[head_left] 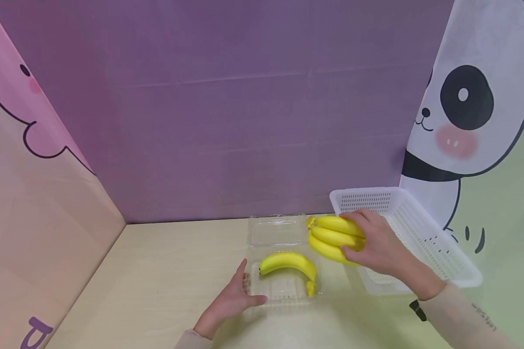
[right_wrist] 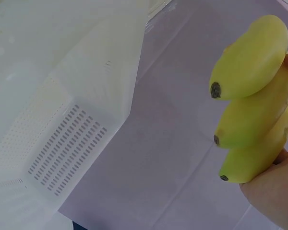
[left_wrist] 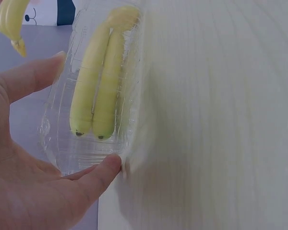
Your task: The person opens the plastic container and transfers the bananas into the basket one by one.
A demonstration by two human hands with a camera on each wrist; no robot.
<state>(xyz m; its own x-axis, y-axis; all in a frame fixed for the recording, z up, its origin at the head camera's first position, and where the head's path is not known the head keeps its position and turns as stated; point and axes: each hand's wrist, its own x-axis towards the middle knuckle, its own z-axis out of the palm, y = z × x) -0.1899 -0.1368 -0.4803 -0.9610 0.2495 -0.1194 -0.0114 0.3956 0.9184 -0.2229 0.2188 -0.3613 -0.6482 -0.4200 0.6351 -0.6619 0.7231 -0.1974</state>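
Note:
A clear plastic clamshell box (head_left: 284,292) stands on the table, its lid folded back away from me. Inside lies a yellow banana bunch (head_left: 288,260); through the wall, the left wrist view shows two of its bananas (left_wrist: 104,86) joined at the stem. My left hand (head_left: 231,298) is at the box's near left corner, index finger and thumb straight and spread along its sides. In my right hand (head_left: 377,242) I grip a second bunch of three bananas (head_left: 334,237) from the right, stem end pointing left. It is held up between the box and the white basket.
A white perforated plastic basket (head_left: 419,242) stands at the right, partly behind my right forearm. Purple cloth (head_left: 227,121) forms the back wall, with printed cartoon panels at both sides. Pale wood-grain tabletop (head_left: 157,271) extends to the left.

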